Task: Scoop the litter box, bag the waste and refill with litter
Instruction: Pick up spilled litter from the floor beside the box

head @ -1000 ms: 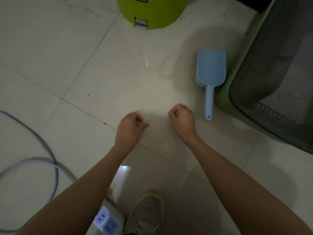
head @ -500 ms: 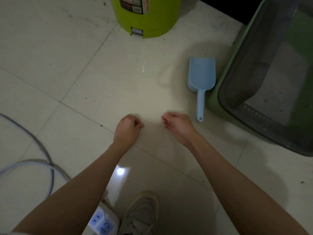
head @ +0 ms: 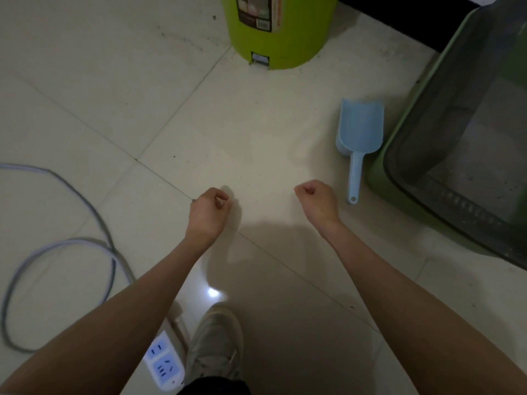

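We see the left hand (head: pixel 209 213) and right hand (head: pixel 318 203) apart, curled empty; scoop (head: pixel 360 129) at two o'clock beside litter box (head: pixel 379 178).

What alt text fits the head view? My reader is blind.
Two empty curled hands, left hand and right hand, hover over a tiled floor. A blue scoop lies beside a green litter box.

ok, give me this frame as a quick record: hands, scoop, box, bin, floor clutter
left hand: fingers curled, holds nothing
right hand: fingers curled, holds nothing
scoop: blue, lying on the floor beside the litter box, untouched
litter box: green base, dark hood, at right
bin: green, ahead
floor clutter: cable, power strip at left
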A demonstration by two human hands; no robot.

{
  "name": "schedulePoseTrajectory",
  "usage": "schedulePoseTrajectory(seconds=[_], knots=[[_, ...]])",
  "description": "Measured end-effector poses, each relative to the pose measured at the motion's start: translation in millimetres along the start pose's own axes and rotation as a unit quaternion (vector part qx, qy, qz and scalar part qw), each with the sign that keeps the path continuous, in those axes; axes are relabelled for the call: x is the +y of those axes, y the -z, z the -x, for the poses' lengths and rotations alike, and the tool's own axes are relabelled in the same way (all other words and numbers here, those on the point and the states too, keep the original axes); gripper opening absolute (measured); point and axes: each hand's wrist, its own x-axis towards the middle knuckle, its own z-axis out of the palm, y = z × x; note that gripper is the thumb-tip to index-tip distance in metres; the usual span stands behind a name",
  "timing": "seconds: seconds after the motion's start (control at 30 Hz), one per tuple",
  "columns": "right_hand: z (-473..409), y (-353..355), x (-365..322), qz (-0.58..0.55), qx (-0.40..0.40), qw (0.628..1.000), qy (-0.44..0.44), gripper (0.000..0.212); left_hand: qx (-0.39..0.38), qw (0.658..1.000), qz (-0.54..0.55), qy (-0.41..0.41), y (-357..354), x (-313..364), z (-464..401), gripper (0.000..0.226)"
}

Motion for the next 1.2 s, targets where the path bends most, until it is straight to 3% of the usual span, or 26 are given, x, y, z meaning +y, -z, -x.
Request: schedulePoseTrajectory(seconds=[0.1,0.27,0.5,0.67,0.73,0.8,0.93,1.07,1.2], knots=[[-8.9,-6.5,0.4,0.067,0.004,0.998,0.017,0.02,0.001,1.0,0.022,-0.002,-7.2,2.0,-17.0,0.022],[-18.9,-13.0,6.0,0.082,0.023,0.996,0.021,0.022,-0.025,0.998,0.027,-0.054,-23.6,10.8,-40.0,0.025],[-14.9,-21.4,0.3,0.102,0.067,0.992,0.017,0.011,-0.033,0.995,0.012,-0.093,-31.0,6.0,-48.3,0.011],[-14.0,-17.4,-10.2,0.159,0.022,0.987,-0.023,0.018,-0.047,0.997,0.002,-0.066,-27.9,11.5,-49.7,0.013],[-12.8,-13.2,-18.0,0.084,0.032,0.995,-0.045,0.016,-0.056,0.995,-0.006,-0.076,-27.3,14.1,-49.1,0.014],[-9.8,-9.2,-24.6,-0.062,0.026,0.995,-0.075,0.011,-0.051,0.996,-0.001,-0.08,-25.4,11.4,-49.1,0.011],[-4.7,-6.1,-32.7,-0.29,-0.081,0.946,-0.12,0.02,-0.045,0.993,0.06,-0.088,-26.1,0.9,-50.2,0.02],[-2.5,-9.2,-22.1,-0.329,-0.101,0.93,-0.129,0.025,-0.024,0.989,0.037,-0.14,-31.4,-3.4,-49.9,0.023],[1.0,-11.1,-10.4,-0.266,-0.091,0.952,-0.125,0.028,-0.021,0.989,0.038,-0.143,-32.1,0.4,-48.4,0.01]])
